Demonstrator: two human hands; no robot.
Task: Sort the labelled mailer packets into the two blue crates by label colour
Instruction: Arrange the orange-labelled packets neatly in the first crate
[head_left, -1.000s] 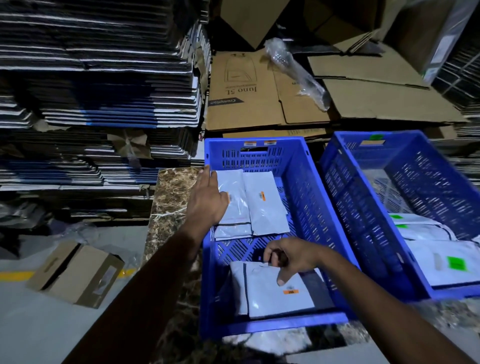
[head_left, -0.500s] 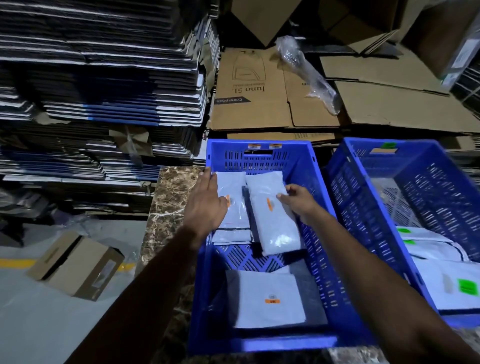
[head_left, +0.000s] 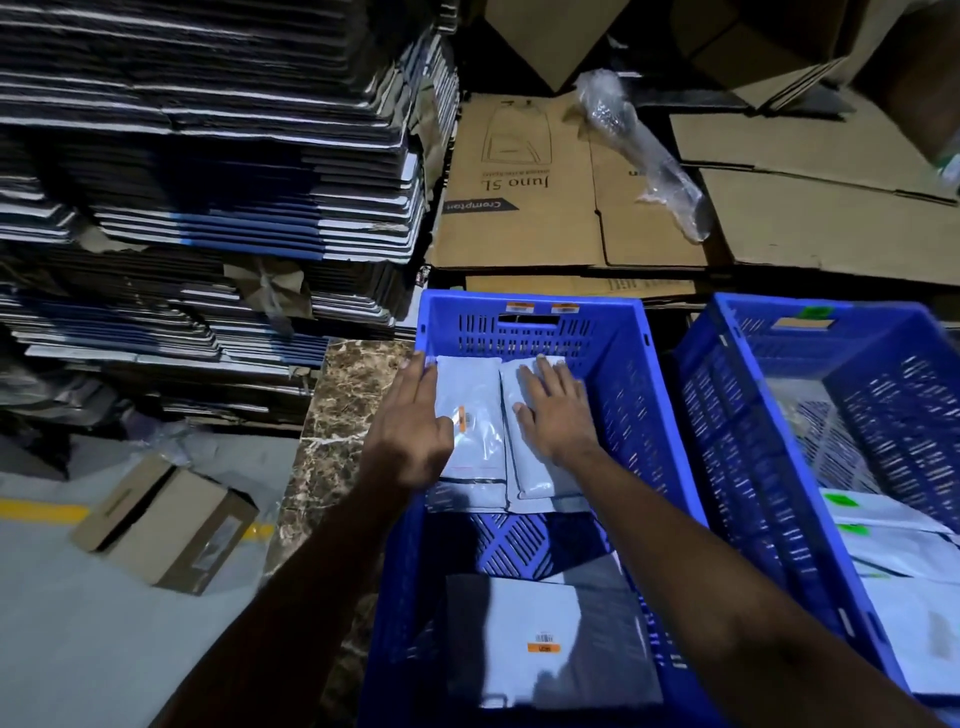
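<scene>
— Since half a second ago, what is changed?

— Compared with that view, the right hand (head_left: 553, 413) is now laid flat on the right packet (head_left: 537, 467), which had been held askew and is now squared against the left packet (head_left: 470, 410). The left hand (head_left: 413, 421) is kept at the left wall of the orange-tagged crate (head_left: 623, 364).

— How are the hands set?

— Both are spread open with straight fingers. Nothing is gripped; the right packet is pressed under the right palm, and the left packet's edge is touched by the left fingers (head_left: 423, 376).

— How is the step done well?

— It is judged that the two packets are being tidied side by side at the far end of the crate. Pressure is best kept light and even, so that the slippery film is not creased or slid over its neighbour. The orange label (head_left: 461, 418) just right of the left thumb is best left uncovered, so that the colour can be checked.

— Which way are the packets pointed?

— Their long axes are run away from the body, parallel to the crate's long walls, with short ends toward the far wall just beyond the fingertips. A third packet (head_left: 519, 639) is lain flat below the wrists, orange label up. Green-labelled packets (head_left: 883, 519) are seen in the green-tagged crate (head_left: 753, 415), well to the right of the right forearm.
</scene>
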